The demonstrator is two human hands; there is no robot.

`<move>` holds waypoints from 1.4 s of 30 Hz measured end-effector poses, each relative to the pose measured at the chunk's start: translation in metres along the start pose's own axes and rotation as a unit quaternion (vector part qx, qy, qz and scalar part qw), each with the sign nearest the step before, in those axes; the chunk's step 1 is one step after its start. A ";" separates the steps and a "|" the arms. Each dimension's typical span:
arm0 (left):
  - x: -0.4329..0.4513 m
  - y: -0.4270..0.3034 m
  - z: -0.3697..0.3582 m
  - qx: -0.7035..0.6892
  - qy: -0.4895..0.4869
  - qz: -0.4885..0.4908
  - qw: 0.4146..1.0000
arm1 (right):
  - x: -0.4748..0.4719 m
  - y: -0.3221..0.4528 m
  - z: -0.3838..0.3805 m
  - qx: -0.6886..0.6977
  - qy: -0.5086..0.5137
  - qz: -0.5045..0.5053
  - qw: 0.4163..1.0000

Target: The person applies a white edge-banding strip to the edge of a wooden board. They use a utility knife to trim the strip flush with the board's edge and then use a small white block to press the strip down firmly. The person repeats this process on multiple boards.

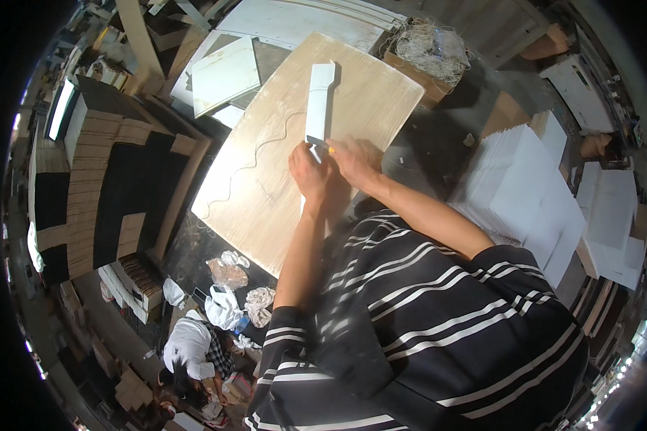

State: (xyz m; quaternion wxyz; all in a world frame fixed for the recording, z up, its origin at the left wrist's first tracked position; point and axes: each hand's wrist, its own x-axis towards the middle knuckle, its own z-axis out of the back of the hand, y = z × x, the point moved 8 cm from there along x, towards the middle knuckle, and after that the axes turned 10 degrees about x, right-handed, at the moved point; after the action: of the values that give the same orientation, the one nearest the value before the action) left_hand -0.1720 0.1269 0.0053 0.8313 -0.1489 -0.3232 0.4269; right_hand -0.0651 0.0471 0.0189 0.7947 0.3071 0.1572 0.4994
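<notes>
A long white strip (318,102), maybe card or board, lies lengthwise on a pale wooden board (269,178) that forms the work surface. My left hand (308,169) grips the near part of the strip, fingers closed on it. From the right, my right hand (354,161) is closed on a small tool (331,150) with a yellow part, perhaps a cutter; the fingers cover most of it. A dark edge crosses the strip between the two hands. A thin string (256,153) curls over the board on the left.
A cardboard box (418,81) of tangled string stands beyond the board's right corner. Stacked white panels (509,172) are at the right, stacked brown and black cartons (124,183) at the left. Plastic bags (224,307) lie at lower left, near a bending person (191,350).
</notes>
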 end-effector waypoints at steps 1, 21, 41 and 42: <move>0.000 -0.001 0.001 0.002 -0.001 0.010 1.000 | -0.001 0.001 -0.001 -0.012 -0.002 -0.007 1.000; 0.000 -0.017 0.020 -0.006 0.043 0.014 0.999 | 0.019 -0.018 0.002 -0.010 -0.058 -0.107 0.993; -0.002 -0.010 0.012 0.019 0.068 0.005 0.997 | 0.016 -0.021 0.007 -0.004 -0.056 -0.064 0.996; -0.002 -0.015 0.017 0.012 0.049 -0.002 0.999 | 0.013 -0.020 0.006 -0.007 -0.052 -0.054 0.997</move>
State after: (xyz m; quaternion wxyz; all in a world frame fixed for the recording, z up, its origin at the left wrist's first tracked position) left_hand -0.1751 0.1161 0.0247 0.8487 -0.1591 -0.2776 0.4212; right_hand -0.0417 0.0508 0.0115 0.8297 0.3182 0.1282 0.4403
